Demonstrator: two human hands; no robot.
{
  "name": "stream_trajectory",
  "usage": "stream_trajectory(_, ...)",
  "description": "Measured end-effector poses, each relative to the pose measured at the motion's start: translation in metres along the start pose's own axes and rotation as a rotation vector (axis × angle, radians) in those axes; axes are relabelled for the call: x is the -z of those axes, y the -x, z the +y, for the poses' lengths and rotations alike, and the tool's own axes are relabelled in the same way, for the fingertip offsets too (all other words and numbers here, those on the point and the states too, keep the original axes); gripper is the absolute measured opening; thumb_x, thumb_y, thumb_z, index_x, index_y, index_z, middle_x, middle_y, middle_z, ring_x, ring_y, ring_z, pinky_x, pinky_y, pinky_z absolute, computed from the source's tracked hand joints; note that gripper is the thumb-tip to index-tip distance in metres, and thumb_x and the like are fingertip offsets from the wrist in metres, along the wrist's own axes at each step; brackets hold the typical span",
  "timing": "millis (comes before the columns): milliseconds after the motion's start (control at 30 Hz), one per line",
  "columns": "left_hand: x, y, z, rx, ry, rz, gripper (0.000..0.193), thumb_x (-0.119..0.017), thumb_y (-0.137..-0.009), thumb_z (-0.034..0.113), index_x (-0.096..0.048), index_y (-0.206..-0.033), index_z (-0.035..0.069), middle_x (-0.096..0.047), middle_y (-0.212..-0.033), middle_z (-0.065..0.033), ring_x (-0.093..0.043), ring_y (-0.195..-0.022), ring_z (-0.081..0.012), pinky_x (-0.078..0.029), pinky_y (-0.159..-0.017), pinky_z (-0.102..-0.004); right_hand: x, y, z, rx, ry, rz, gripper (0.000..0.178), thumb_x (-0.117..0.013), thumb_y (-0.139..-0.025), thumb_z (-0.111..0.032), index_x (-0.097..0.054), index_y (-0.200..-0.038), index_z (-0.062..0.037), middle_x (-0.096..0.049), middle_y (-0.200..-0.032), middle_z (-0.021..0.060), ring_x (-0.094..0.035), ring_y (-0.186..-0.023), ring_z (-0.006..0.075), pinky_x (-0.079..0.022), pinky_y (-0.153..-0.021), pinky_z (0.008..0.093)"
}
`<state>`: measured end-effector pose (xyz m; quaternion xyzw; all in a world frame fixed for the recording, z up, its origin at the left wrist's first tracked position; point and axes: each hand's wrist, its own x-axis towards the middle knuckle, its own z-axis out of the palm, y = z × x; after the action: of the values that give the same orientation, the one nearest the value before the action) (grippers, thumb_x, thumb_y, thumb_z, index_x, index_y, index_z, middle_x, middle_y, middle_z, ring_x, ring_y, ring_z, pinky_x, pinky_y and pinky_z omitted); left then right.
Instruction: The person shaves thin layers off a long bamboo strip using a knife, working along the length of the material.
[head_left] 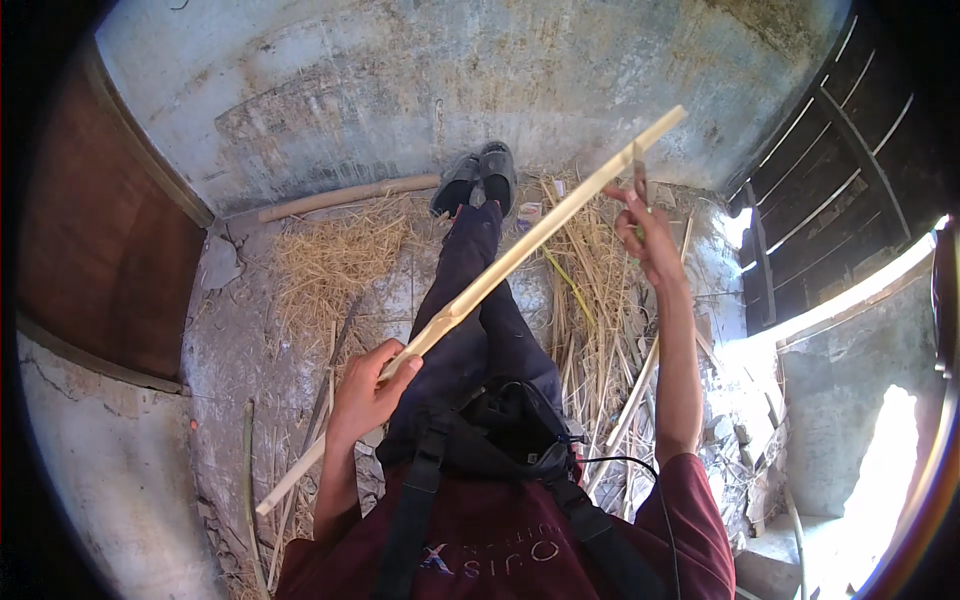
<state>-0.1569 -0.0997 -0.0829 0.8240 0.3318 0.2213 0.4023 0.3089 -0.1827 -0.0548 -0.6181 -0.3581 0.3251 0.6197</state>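
Observation:
A long pale bamboo strip (535, 235) slants across my lap, from the lower left up to the far right. My left hand (372, 393) is closed round it just below a thicker knot, with the thumb on top. Near the strip's far end, my right hand (648, 232) grips a knife (639, 172). The blade points up and its tip meets or overlaps the strip's edge; exact contact is hard to tell. The knife's handle is mostly hidden in my fingers, and one finger reaches toward the strip.
Thin shavings (335, 260) lie heaped left of my outstretched legs. More strips and shavings (595, 270) pile up on the right. A round pole (350, 195) rests along the wall (450, 80) by my shoes. A black bag (510, 430) sits at my waist, with a cable running right.

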Motion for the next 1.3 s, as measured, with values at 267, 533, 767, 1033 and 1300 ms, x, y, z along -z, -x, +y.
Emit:
stream_trajectory(267, 0.004, -0.001, 0.013, 0.013, 0.018, -0.072, 0.028, -0.072, -0.104, 0.027, -0.065, -0.095, 0.002, -0.057, -0.065, -0.0115, -0.056, -0.053, -0.0240, -0.039, -0.054, -0.0397, -0.062, 0.029, -0.025, 0.037, -0.213, -0.024, 0.044, -0.065, -0.108, -0.038, -0.068, -0.131, 0.0003, -0.068, -0.077, 0.0050, -0.029, -0.048, 0.0022, -0.021, -0.045, 0.0222)
stream_trajectory(533, 0.017, -0.009, 0.026, -0.070, -0.167, -0.061, 0.062, -0.085, -0.090, 0.046, -0.058, -0.126, 0.003, -0.069, -0.089, -0.0136, -0.072, -0.082, -0.0345, -0.054, -0.073, -0.0441, -0.071, 0.036, -0.025, 0.077, -0.248, 0.059, 0.028, -0.073, -0.102, -0.025, -0.072, -0.093, 0.0013, -0.067, -0.068, 0.0040, -0.032, -0.046, 0.0019, -0.021, -0.045, 0.0242)
stream_trajectory(767, 0.000, -0.040, 0.089, -0.445, -0.267, 0.287, 0.075, -0.084, -0.088, 0.049, -0.053, -0.138, 0.004, -0.069, -0.120, -0.0154, -0.072, -0.102, -0.0396, -0.057, -0.084, -0.0498, -0.099, 0.057, -0.040, 0.106, -0.260, 0.046, 0.023, -0.072, -0.103, -0.022, -0.072, -0.100, 0.0014, -0.071, -0.072, 0.0065, -0.036, -0.047, 0.0017, -0.021, -0.044, 0.0238)
stream_trajectory(1033, -0.026, -0.050, 0.090, -0.325, -0.183, 0.128, 0.038, -0.065, -0.107, 0.028, -0.057, -0.136, 0.004, -0.073, -0.092, -0.0198, -0.074, -0.087, -0.0417, -0.055, -0.071, -0.0490, -0.110, 0.072, -0.052, 0.088, -0.298, -0.029, 0.025, -0.071, -0.105, -0.024, -0.069, -0.110, 0.0008, -0.074, -0.079, 0.0094, -0.035, -0.049, 0.0012, -0.022, -0.045, 0.0230)
stream_trajectory(1300, -0.016, -0.049, 0.093, -0.272, 0.074, -0.042, 0.030, -0.059, -0.110, 0.023, -0.062, -0.130, 0.001, -0.068, -0.081, -0.0173, -0.066, -0.069, -0.0321, -0.048, -0.064, -0.0421, -0.099, 0.076, -0.048, 0.074, -0.236, -0.155, 0.037, -0.071, -0.105, -0.026, -0.068, -0.126, 0.0038, -0.075, -0.086, 0.0096, -0.034, -0.051, 0.0008, -0.023, -0.047, 0.0218)
